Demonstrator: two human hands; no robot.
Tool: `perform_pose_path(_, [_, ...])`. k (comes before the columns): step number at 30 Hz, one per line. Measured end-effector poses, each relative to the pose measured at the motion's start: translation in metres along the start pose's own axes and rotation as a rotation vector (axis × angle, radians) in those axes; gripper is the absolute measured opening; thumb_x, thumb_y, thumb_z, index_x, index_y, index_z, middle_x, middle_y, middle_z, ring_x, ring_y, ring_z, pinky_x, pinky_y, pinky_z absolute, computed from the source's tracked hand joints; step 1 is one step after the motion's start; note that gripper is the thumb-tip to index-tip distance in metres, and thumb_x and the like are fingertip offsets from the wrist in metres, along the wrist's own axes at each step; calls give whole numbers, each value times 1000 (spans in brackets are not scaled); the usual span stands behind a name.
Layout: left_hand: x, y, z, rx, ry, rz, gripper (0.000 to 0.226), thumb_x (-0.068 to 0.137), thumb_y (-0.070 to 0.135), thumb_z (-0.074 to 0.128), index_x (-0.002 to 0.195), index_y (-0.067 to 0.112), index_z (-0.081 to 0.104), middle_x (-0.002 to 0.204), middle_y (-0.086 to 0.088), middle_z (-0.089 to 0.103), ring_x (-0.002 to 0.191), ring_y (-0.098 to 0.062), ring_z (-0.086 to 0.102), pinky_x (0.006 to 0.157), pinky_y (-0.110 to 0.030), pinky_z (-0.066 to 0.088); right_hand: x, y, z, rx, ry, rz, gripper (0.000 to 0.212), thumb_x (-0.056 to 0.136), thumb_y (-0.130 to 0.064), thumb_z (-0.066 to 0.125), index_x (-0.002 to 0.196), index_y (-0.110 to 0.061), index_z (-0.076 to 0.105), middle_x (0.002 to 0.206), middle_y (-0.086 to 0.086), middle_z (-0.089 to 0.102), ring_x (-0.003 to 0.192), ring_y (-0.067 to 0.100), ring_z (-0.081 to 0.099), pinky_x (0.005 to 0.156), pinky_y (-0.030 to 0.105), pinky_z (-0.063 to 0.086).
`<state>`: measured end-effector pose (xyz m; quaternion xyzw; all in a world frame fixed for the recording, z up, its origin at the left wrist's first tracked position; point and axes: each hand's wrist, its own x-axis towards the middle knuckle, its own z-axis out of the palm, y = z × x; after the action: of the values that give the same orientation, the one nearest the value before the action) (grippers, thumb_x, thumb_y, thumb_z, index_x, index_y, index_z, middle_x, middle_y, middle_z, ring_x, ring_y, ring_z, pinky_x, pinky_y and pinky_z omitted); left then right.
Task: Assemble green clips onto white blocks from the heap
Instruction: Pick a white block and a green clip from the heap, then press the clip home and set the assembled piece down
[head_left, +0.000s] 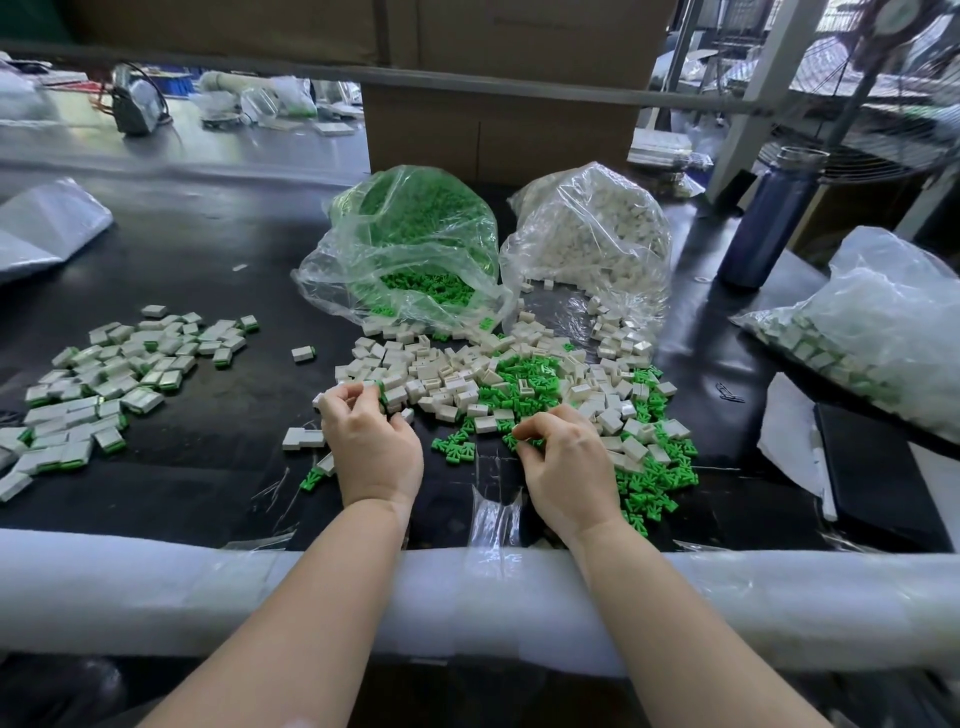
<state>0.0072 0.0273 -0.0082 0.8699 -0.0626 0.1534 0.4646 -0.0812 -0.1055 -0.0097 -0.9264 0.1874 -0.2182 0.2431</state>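
A mixed heap (519, 384) of white blocks and green clips lies on the dark table in front of me. My left hand (371, 441) sits at the heap's left edge, fingers curled round a white block with a green clip (383, 391) showing at the fingertips. My right hand (563, 457) rests on the heap's near side and pinches a green clip (522, 441) between thumb and fingers. Loose green clips (454, 447) lie between my hands. A pile of assembled blocks (98, 379) spreads out at the left.
An open bag of green clips (415, 249) and a bag of white blocks (592, 234) stand behind the heap. A bag of finished parts (872, 332) lies at the right, near a dark bottle (774, 218). A padded white rail (156, 592) edges the table front.
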Motion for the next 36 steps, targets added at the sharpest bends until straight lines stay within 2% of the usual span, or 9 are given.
perform_pose_path(6, [-3,-1,3,170,-45,44,39,87,8,57,125,0,54,138,-16,37,130,-32,27,107,-31,20,-1,1,0,3,5,0,12,91,-16,57,98,-13,67,96,-2,57,95,15,50,84,20,36])
perform_pose_path(12, [-8,1,5,286,-90,172,18,83,17,64,100,18,70,113,-3,49,113,-25,37,95,-39,27,0,1,1,-14,9,10,13,91,-14,57,99,-13,67,98,-1,57,98,17,49,86,24,40])
perform_pose_path(14, [-9,2,6,322,-162,256,23,86,22,61,108,24,67,116,0,48,113,-23,35,95,-38,26,0,0,0,-35,9,4,16,91,-15,56,102,-15,68,98,-2,56,98,17,50,87,26,41])
perform_pose_path(17, [-12,2,10,436,-368,371,40,92,36,48,132,39,46,132,5,32,118,-19,20,100,-36,20,0,-2,1,-92,-17,-15,23,93,-20,54,110,-19,68,102,-1,55,101,18,49,92,31,40])
perform_pose_path(19, [-13,1,13,507,-453,428,40,94,44,40,134,45,39,139,8,23,117,-16,12,102,-36,17,-1,-3,1,-136,-43,-20,25,92,-24,54,113,-22,67,108,-1,54,105,17,48,95,32,37])
perform_pose_path(22, [-12,0,14,485,-462,427,36,93,48,40,127,44,50,139,11,26,118,-15,13,102,-36,18,-1,-3,2,-165,-58,-24,25,91,-27,56,113,-22,67,111,-2,52,107,16,46,96,31,36])
perform_pose_path(26, [-12,1,12,382,-393,402,27,88,48,51,108,36,65,127,9,39,115,-14,21,95,-32,17,-1,-2,1,-152,-49,-20,20,90,-28,57,107,-23,68,109,-3,52,106,16,46,94,30,36])
perform_pose_path(32, [-13,2,13,462,-444,412,37,93,48,41,128,40,50,132,8,31,115,-16,16,98,-34,19,-1,-2,2,-186,-51,-7,25,89,-34,59,111,-23,66,110,-3,51,105,16,45,95,31,35])
perform_pose_path(36, [-12,1,15,441,-436,407,28,91,45,48,115,35,59,130,8,34,116,-16,18,97,-34,16,0,-2,3,-210,-66,-8,24,90,-34,57,110,-23,67,110,-3,50,107,17,45,95,33,34])
